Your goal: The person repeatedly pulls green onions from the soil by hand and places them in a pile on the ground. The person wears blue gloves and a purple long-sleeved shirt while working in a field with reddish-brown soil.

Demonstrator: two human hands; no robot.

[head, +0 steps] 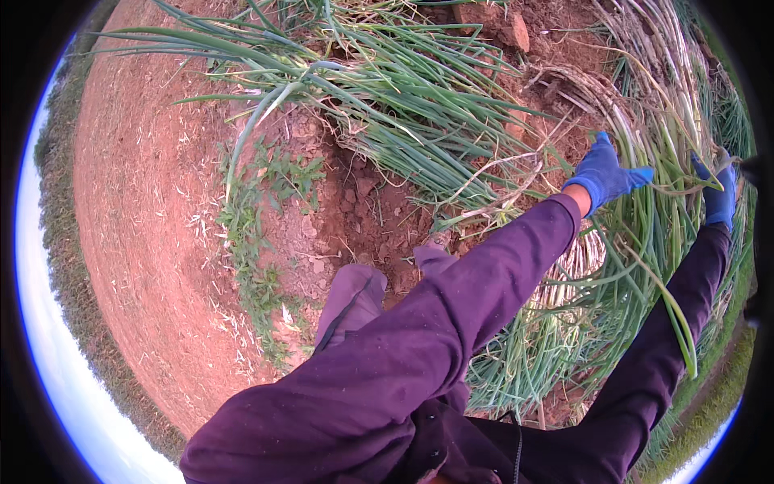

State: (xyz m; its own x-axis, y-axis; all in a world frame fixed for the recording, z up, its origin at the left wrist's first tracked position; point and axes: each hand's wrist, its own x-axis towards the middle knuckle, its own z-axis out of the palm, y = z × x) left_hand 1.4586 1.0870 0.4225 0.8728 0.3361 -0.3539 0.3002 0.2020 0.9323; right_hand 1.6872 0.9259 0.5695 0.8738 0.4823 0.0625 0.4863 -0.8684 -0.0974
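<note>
My left hand (608,172), in a blue glove, lies against the near side of a thick bunch of long-leaved green onions (647,209). Its thumb stands apart from the fingers, and I see nothing held between them. On the far side of the same bunch is my right hand (719,196), also gloved in blue. A pale, twisted leaf strand (686,189) crosses the bunch and passes over the right hand; whether the fingers grip it is unclear. White stalks (662,66) with soil-covered root ends extend towards the top right.
Another heap of green onions (417,115) lies across reddish soil (369,199) ahead of my legs (354,296). More onions (526,357) are piled beside my right leg. Low weeds (257,260) edge the bare field (151,212) at left. A reddish clod (519,31) sits near the top.
</note>
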